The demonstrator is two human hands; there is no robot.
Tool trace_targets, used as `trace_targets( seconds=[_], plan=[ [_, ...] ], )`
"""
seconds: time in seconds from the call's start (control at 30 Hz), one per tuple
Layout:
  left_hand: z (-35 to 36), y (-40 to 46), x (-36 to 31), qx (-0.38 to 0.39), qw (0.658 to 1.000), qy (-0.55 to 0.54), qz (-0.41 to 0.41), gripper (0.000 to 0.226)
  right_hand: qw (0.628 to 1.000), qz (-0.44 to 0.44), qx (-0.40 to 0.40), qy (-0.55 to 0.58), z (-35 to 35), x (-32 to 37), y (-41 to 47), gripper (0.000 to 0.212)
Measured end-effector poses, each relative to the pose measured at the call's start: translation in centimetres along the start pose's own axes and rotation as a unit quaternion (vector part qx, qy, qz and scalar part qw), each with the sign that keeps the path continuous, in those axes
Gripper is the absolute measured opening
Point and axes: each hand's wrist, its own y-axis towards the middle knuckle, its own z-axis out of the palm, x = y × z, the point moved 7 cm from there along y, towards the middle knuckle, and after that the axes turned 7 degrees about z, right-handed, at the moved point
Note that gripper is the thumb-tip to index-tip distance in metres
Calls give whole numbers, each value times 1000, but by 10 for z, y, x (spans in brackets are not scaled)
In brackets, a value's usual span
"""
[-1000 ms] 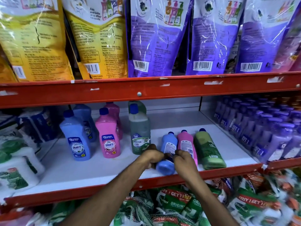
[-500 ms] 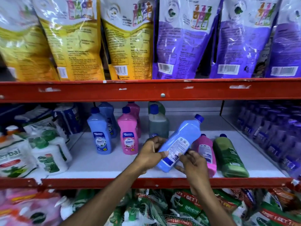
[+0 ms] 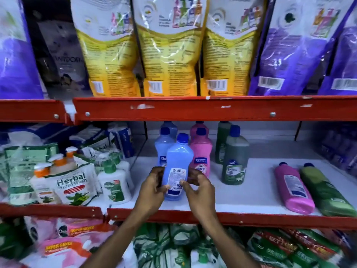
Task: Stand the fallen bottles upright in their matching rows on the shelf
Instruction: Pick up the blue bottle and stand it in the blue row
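Note:
A blue bottle (image 3: 178, 161) with a blue cap stands upright at the front of the blue row, back label facing me. My left hand (image 3: 153, 187) and my right hand (image 3: 199, 187) grip its lower part from either side. Behind it stand two more blue bottles (image 3: 161, 147). Beside them are upright pink bottles (image 3: 201, 151) and dark green bottles (image 3: 236, 157). Further right a pink bottle (image 3: 292, 188) and a green bottle (image 3: 324, 190) lie flat on the white shelf (image 3: 255, 180), caps pointing to the back.
White hand-wash pump bottles (image 3: 115, 182) and a herbal refill pouch (image 3: 72, 186) crowd the shelf section to the left. A red shelf beam (image 3: 193, 109) runs overhead with yellow and purple pouches above. Purple bottles stand blurred at far right. Pouches fill the level below.
The blue bottle went from lying flat, to tilted in both hands, to upright in front of the blue row. The view shifted left.

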Motion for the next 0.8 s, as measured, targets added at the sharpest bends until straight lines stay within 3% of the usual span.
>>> trace_targets(
  seconds=[0.23,0.5,0.63,0.8],
  plan=[
    [-17,8,42,-25,999,6,-18,45,999,-10,5,-44,40,-4,13,33],
    [-20,10,55,5,998,-49,-33,41,995,-17,-96,-36,38,-22,-3,30],
    [-29,5,56,-6,998,-42,-35,42,999,6,-42,-26,49,-34,-5,45],
    [-37,0,51,7,999,37,-20,44,993,11,106,-55,64,-29,9,75]
  ],
)
